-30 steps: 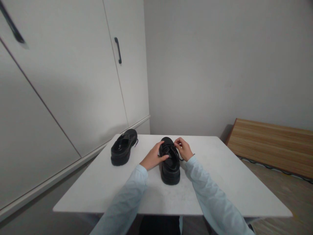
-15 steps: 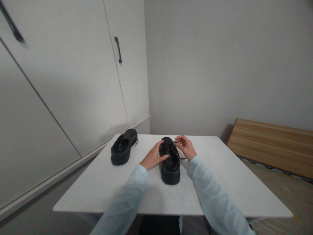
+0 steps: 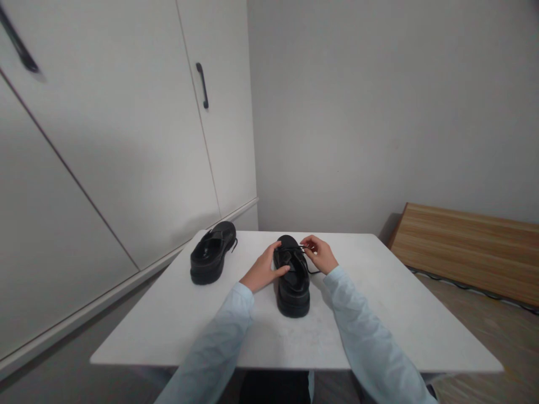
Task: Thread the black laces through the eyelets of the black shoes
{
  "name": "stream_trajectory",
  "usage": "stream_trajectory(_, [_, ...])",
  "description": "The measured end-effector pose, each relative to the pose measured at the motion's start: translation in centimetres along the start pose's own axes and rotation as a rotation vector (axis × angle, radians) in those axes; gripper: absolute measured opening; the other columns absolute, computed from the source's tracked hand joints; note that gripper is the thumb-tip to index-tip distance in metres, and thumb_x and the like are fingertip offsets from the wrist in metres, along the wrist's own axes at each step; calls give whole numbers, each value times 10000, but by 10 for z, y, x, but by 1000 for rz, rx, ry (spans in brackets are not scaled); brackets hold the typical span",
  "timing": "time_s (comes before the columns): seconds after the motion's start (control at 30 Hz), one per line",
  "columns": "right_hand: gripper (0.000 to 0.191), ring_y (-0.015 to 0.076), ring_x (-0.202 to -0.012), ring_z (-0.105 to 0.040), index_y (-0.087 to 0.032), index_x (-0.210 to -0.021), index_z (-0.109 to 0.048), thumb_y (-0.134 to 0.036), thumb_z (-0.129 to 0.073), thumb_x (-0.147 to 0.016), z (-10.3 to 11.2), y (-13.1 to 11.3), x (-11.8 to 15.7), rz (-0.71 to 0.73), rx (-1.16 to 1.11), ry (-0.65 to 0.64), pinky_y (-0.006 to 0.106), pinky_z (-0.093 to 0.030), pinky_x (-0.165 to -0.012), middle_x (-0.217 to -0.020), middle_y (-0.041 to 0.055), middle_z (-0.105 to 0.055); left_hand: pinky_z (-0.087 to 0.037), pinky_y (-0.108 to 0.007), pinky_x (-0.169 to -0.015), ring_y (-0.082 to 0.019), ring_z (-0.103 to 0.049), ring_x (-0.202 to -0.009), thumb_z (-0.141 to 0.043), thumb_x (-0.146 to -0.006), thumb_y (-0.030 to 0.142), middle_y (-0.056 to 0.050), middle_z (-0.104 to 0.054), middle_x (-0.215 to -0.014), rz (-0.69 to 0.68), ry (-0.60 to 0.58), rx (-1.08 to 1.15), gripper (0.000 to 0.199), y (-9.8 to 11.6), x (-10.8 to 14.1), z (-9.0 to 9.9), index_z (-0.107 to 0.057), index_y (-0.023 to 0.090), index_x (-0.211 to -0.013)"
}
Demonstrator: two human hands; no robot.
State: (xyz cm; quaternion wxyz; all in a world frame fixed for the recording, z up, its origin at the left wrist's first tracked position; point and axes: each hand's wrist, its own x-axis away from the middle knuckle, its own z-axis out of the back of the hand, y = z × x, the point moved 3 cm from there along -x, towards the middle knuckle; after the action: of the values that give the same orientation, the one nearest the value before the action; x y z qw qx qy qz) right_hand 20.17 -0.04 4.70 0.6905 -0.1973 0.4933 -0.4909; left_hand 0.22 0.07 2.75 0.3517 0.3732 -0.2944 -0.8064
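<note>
A black lace-up shoe (image 3: 293, 300) stands on the white table in front of me, its toe pointing away. My left hand (image 3: 263, 271) grips the shoe's left side, with the thumb over the opening and the fingers near the front. At the right of the laces, my right hand (image 3: 319, 253) pinches a black shoelace (image 3: 301, 247) between thumb and fingertips. Another length of lace hangs down by the shoe's right side. A second black shoe (image 3: 213, 252), matching the first, rests at the table's far left with a lace end sticking out to its right.
The white table (image 3: 391, 325) reaches from my body towards the grey wall. White cabinet doors with a dark handle (image 3: 202, 85) rise on the left. Beyond the table's right edge, a wood-grain panel (image 3: 467, 252) leans low by the wall, with a dark cable beneath it.
My right hand has shifted very slightly, still holding the lace at the shoe's right. My left hand and both shoes stay put; the view has moved a touch.
</note>
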Motion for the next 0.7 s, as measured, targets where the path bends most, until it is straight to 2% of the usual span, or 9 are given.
stream_trajectory(0.3, [13, 141, -638, -520, -187, -689, -608, -185, -598, -697, 0, 10, -2, 17, 239, -51, 281, -443, -615, -722, 20, -568, -276, -447, -1102, -260, -391, -1291, -645, -744, 371, -147, -415, -1389, 3, -1, -4, 688, 2, 0, 1, -348, 172, -1331])
stream_trajectory(0.43, [87, 148, -631, -527, -186, -639, -621, -228, -673, -694, 3, 16, -4, 2, 291, -59, 287, -436, -622, -687, 19, -568, -269, -442, -1107, -260, -378, -1299, -641, -747, 370, -149, -403, -1398, 13, -11, -13, 697, 3, 0, 1, -338, 156, -1337])
stream_trajectory(0.7, [59, 131, -627, -535, -173, -638, -632, -162, -671, -682, 6, 20, -4, -24, 397, -57, 255, -428, -628, -698, 10, -556, -269, -436, -1109, -258, -377, -1301, -633, -748, 382, -141, -406, -1398, 28, -20, -14, 692, 4, 1, 2, -341, 172, -1339])
